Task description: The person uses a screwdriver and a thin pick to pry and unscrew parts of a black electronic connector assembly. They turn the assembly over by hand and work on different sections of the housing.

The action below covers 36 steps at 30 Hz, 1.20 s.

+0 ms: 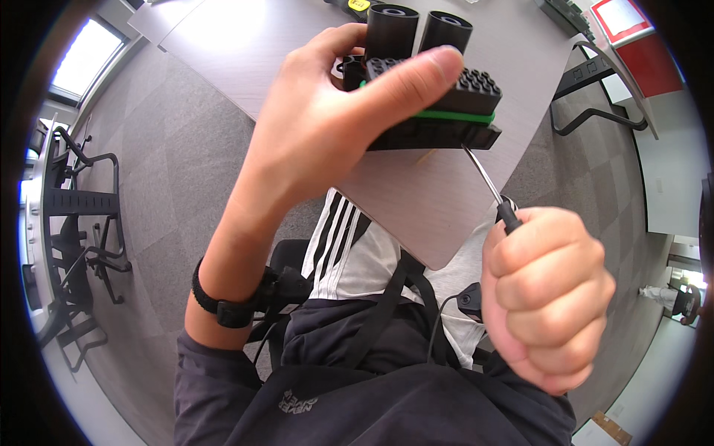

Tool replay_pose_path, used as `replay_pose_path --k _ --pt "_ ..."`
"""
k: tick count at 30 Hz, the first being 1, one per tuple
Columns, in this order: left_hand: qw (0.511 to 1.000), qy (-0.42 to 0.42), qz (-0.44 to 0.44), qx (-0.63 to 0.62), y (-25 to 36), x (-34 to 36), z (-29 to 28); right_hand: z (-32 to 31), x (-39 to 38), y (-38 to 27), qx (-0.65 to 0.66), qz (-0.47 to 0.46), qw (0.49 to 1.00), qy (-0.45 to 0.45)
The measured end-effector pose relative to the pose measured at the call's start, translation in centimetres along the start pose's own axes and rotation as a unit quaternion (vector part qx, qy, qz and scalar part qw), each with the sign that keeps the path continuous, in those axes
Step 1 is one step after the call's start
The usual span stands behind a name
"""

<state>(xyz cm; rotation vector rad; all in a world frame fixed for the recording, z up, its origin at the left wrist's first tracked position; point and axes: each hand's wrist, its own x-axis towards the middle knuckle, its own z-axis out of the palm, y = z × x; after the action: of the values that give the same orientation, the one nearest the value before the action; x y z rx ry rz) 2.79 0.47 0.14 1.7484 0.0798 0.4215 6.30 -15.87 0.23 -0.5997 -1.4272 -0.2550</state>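
Glossy metal screwdriver shaft [483,173], matt tabletop [424,212]

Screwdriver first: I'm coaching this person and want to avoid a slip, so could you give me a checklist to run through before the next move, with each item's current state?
1. Black studded device gripped by the left hand: ok, thumb across its top.
2. Screwdriver held firmly in the right hand: ok, fingers look wrapped around its handle.
3. Tip properly seated: cannot tell; it reaches the device's lower edge, but the contact is too small to read.
4. Left thumb away from the tip: ok, they are apart.
5. Device resting on the table: cannot tell from this angle.
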Motion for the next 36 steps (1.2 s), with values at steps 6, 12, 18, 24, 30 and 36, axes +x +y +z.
replay_pose_path --k 6,12,18,24,30,36 --pt "0.996 -0.030 -0.083 -0.004 0.4 0.2 -0.6 1.4 -0.1 1.1 -0.060 -0.084 0.995 -0.001" --pt "0.992 -0.008 -0.091 -0.086 0.5 0.3 -0.4 0.8 0.1 1.1 -0.051 -0.136 0.988 -0.046" --pt "0.997 -0.026 -0.048 -0.055 0.3 0.3 -0.2 0.1 0.6 -0.2 -0.117 -0.035 0.960 -0.252" --pt "0.995 -0.052 -0.068 -0.056 0.2 0.1 -0.9 0.6 0.2 -0.2 -0.139 -0.033 0.954 -0.265" --pt "0.999 -0.028 -0.012 -0.015 -0.7 0.3 -1.2 1.1 0.8 0.1 -0.116 -0.013 0.967 -0.228" --pt "0.998 -0.049 -0.049 0.001 -0.5 0.3 -1.2 0.8 -0.9 1.1 -0.136 -0.068 0.954 -0.257"
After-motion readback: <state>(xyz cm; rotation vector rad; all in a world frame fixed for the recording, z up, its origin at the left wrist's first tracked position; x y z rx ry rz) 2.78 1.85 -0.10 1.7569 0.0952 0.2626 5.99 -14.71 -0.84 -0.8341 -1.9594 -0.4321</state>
